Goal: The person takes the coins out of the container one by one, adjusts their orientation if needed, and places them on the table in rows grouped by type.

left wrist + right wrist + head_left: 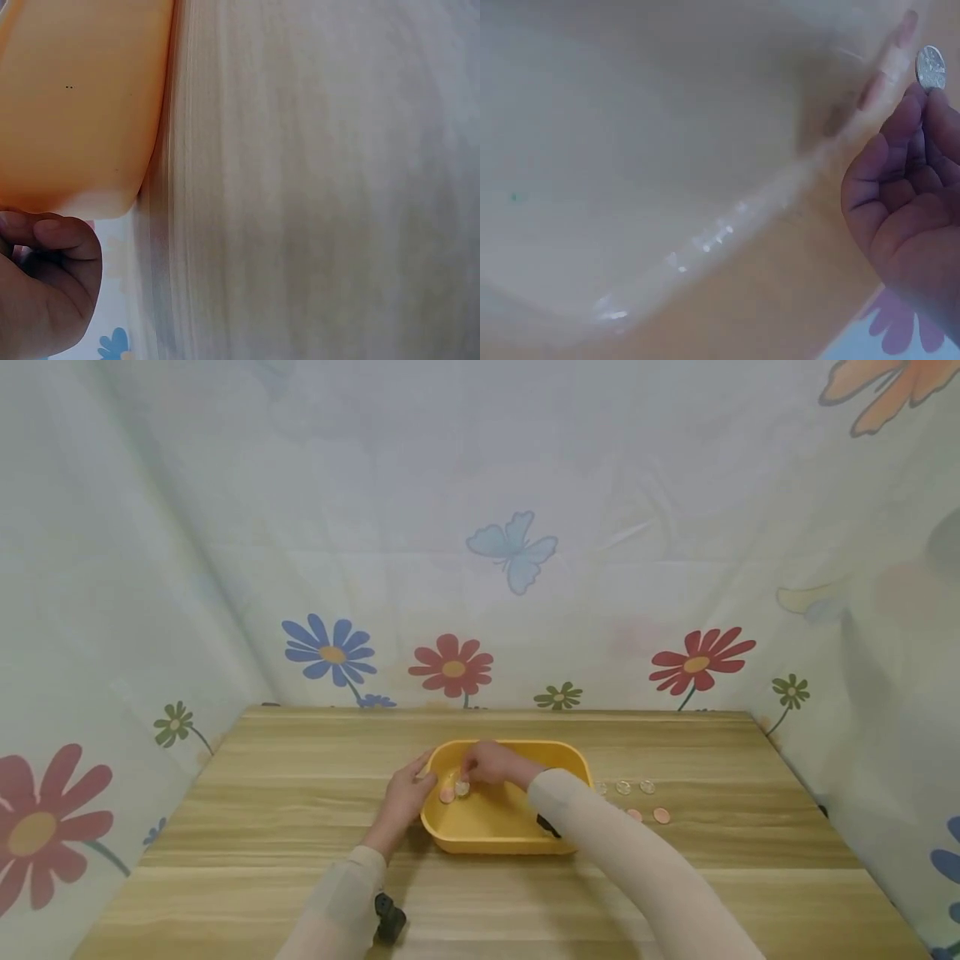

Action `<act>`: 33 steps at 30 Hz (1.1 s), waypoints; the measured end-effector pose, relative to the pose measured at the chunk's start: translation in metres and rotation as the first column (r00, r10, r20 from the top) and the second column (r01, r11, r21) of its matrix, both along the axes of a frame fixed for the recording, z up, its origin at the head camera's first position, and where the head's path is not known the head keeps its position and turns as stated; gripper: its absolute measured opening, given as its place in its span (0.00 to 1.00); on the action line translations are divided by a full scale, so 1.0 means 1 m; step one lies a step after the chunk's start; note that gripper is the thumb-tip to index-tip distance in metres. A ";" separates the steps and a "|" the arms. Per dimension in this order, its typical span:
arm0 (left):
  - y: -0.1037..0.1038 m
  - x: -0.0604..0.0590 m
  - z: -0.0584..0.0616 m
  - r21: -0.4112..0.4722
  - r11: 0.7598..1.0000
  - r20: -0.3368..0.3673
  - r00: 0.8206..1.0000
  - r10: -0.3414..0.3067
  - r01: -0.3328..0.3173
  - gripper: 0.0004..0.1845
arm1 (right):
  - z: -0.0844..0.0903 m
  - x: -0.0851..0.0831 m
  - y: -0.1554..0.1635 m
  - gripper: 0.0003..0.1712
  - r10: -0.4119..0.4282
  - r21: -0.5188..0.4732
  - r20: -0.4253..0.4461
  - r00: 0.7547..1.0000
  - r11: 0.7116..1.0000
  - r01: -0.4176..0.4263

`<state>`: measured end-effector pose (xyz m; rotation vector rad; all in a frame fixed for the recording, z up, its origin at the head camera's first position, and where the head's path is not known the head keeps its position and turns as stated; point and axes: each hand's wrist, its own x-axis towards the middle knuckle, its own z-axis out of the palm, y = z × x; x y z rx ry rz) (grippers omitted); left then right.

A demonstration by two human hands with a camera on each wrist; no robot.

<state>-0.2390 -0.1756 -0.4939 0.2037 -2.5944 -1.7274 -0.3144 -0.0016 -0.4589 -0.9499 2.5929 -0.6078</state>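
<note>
A yellow plastic tub sits on the wooden table. My left hand grips its left end, with the thumb at the rim; in the left wrist view its curled fingers meet the tub's end wall. Reaching into the tub from the right, my right hand pinches a silver coin by its edge between thumb and fingertips. A copper-coloured coin lies at the tub's left end, close to the held coin.
To the right of the tub, several coins lie on the table: silver ones in a back row and copper-coloured ones in front. A flower-printed curtain stands behind the table and along its sides.
</note>
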 end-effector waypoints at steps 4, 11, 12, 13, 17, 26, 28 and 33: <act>-0.001 0.001 0.000 -0.007 1.000 -0.015 1.000 0.001 -0.001 0.28 | 0.014 0.003 0.004 0.08 -0.010 -0.019 0.052 0.999 1.000 0.011; -0.001 0.002 -0.001 0.010 1.000 0.013 1.000 -0.001 0.001 0.29 | 0.037 0.008 0.016 0.09 -0.010 -0.065 0.103 0.995 0.998 0.017; -0.001 0.002 -0.001 0.010 1.000 0.011 1.000 -0.003 0.002 0.28 | 0.041 0.009 0.018 0.09 -0.011 -0.069 0.110 0.994 0.997 0.018; -0.001 0.002 -0.001 0.010 1.000 0.008 1.000 -0.004 0.004 0.28 | 0.045 0.010 0.021 0.09 -0.009 -0.074 0.109 0.994 0.997 0.018; 0.000 0.001 -0.002 0.003 1.000 -0.004 1.000 -0.001 0.001 0.28 | 0.058 0.012 0.033 0.09 -0.010 -0.075 0.067 0.998 0.997 0.015; 0.000 -0.002 -0.003 -0.009 1.000 0.009 1.000 0.002 -0.002 0.27 | 0.074 0.020 0.069 0.09 -0.040 -0.115 0.054 0.998 0.992 0.046; 0.000 -0.002 -0.002 -0.006 1.000 0.003 1.000 0.004 -0.004 0.27 | 0.075 0.021 0.078 0.09 -0.054 -0.136 0.063 0.997 0.989 0.062; 0.000 0.000 -0.001 0.002 1.000 -0.010 1.000 -0.001 0.001 0.27 | 0.072 0.025 0.105 0.09 -0.107 -0.175 0.073 0.992 0.978 0.118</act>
